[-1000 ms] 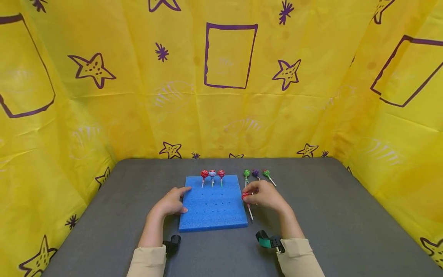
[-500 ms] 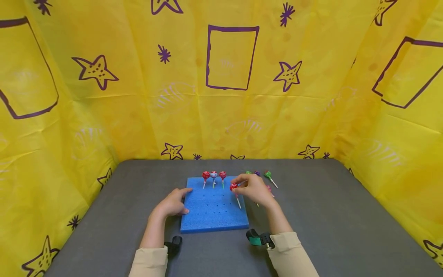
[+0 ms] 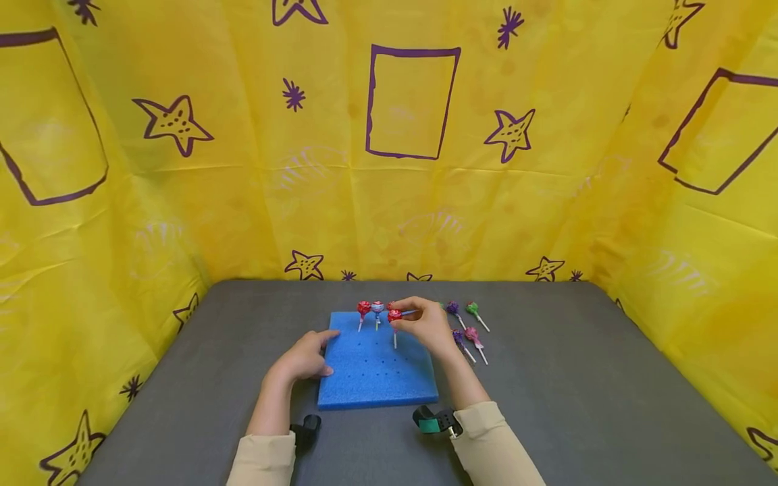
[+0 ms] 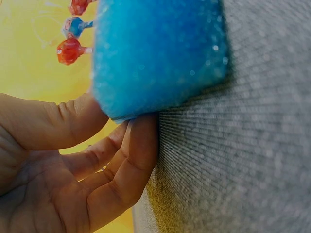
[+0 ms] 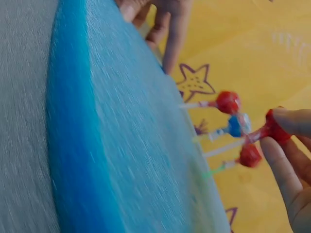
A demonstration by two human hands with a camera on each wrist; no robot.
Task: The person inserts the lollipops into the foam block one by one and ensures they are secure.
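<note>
A blue foam board (image 3: 377, 388) with rows of small holes lies on the table. My left hand (image 3: 304, 354) holds its left edge, thumb over the top edge and bent fingers against the side in the left wrist view. Between thumb and fingers my right hand (image 3: 427, 329) pinches a red-wrapped lollipop (image 3: 395, 316) by its head. Its stick points down over the board, just in front of the back row. In that row a red lollipop (image 3: 363, 308), a blue-and-white lollipop (image 3: 377, 308) and another red lollipop (image 5: 250, 155) stand upright; the last is mostly behind my fingers in the head view.
Right of the board lie loose lollipops: a purple one (image 3: 452, 308), a green one (image 3: 472, 308), a pink one (image 3: 472, 335) and another purple one (image 3: 458, 337). My right hand mostly hides another green one. Yellow patterned cloth (image 3: 243, 223) surrounds the dark table (image 3: 577, 385).
My right hand has lifted the red lollipop from beside the board and carried it left over the back part, its stick now nearly vertical. The left hand stays at the edge.
</note>
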